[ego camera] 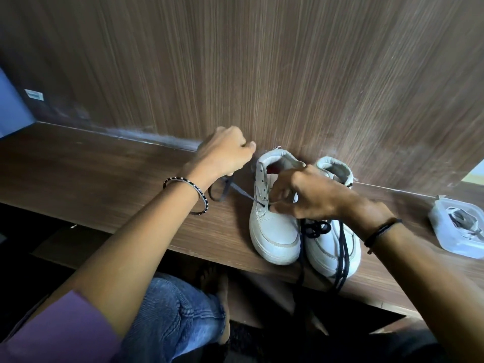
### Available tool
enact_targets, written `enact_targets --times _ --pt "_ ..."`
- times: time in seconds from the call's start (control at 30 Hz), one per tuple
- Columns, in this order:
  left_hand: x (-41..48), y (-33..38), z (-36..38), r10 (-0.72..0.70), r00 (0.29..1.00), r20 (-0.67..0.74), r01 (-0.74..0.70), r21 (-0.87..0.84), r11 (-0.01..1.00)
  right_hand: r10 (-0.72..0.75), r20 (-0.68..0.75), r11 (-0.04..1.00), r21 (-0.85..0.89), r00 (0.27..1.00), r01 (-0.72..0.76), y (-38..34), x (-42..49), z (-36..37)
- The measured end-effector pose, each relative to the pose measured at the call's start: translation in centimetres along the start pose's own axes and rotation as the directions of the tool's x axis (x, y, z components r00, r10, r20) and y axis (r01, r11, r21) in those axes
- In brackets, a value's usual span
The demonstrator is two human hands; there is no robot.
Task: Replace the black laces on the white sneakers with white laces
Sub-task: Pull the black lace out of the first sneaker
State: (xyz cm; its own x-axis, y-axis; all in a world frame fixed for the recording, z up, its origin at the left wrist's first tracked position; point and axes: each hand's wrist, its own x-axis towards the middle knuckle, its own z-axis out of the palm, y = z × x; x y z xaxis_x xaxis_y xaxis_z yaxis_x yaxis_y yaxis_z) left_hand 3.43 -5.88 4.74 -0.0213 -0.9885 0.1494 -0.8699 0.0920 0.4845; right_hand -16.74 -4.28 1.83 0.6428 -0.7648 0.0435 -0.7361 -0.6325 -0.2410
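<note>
Two white sneakers stand side by side on a wooden shelf (104, 163), toes toward me. From a low eyelet on the left sneaker (275, 231), a black lace (235, 191) runs out leftward. My left hand (225, 153) is raised left of that shoe's collar and grips the lace. Over the same shoe's eyelet area, my right hand (303, 195) has its fingers curled, pinching at the lace by the eyelets. A loose bunch of black lace (318, 229) lies on the right sneaker (330, 247) and hangs over the shelf's front edge.
A clear plastic packet (458, 229) holding white laces lies at the shelf's right end. A wood-grain wall (262, 74) rises straight behind the shoes. Below the shelf edge are my jeans-clad knee (178, 315) and a bare foot (217, 284).
</note>
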Motion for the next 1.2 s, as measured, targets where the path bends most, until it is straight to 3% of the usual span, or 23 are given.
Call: enact_targets --times 0.17,0.33,0.47,0.57,0.67,0.73,0.83,0.87,0.93,1.03,1.13,1.2 --pt "0.2 -2.0 0.7 -0.072 0.989 0.13 0.06 0.098 0.993 -0.006 0.074 0.997 0.073 0.997 0.001 0.0 0.5 -0.2" --pt "0.3 -1.7 1.2 -0.123 0.982 0.144 0.088 0.23 0.969 0.01 0.033 0.997 0.073 0.999 -0.013 -0.2 0.5 0.4" --pt "-0.1 0.2 1.1 0.106 0.993 0.05 -0.112 0.146 0.983 -0.009 0.015 0.999 0.045 1.0 0.008 -0.7 0.1 0.5" --pt "-0.6 1.1 1.7 0.139 0.969 0.204 -0.159 0.088 0.983 0.016 0.033 0.999 -0.028 0.999 -0.015 -0.9 0.2 0.7" --pt "-0.3 0.7 2.3 0.154 0.964 0.215 -0.184 0.125 0.975 0.082 -0.111 0.991 -0.094 0.99 -0.093 -1.0 0.9 1.2" --pt "-0.1 0.5 2.2 0.176 0.961 0.214 -0.202 0.106 0.974 0.203 -0.286 0.961 -0.128 0.937 -0.247 -0.5 1.4 1.2" --pt "0.1 0.2 2.1 0.198 0.948 0.248 -0.213 0.035 0.976 0.457 -0.427 0.889 0.202 0.78 -0.41 0.8 1.1 -0.1" --pt "0.1 0.1 2.1 0.197 0.946 0.259 -0.209 0.021 0.978 0.478 -0.416 0.877 0.271 0.774 -0.396 1.4 0.8 -0.7" --pt "0.1 -0.1 2.0 0.203 0.943 0.264 -0.207 -0.013 0.978 0.422 -0.306 0.893 0.303 0.854 -0.333 1.5 -0.1 -1.7" --pt "0.2 -0.1 2.1 0.22 0.944 0.247 -0.221 -0.026 0.975 0.21 -0.074 0.924 0.342 0.975 -0.173 0.8 -1.2 -1.7" --pt "0.3 0.0 2.4 0.22 0.944 0.248 -0.224 -0.011 0.975 0.014 -0.018 0.995 0.099 1.0 -0.012 0.4 -1.0 -0.1" --pt "0.4 -0.1 2.5 0.214 0.945 0.247 -0.221 0.003 0.975 -0.065 -0.028 0.997 0.041 0.998 0.066 0.2 -0.4 0.5"
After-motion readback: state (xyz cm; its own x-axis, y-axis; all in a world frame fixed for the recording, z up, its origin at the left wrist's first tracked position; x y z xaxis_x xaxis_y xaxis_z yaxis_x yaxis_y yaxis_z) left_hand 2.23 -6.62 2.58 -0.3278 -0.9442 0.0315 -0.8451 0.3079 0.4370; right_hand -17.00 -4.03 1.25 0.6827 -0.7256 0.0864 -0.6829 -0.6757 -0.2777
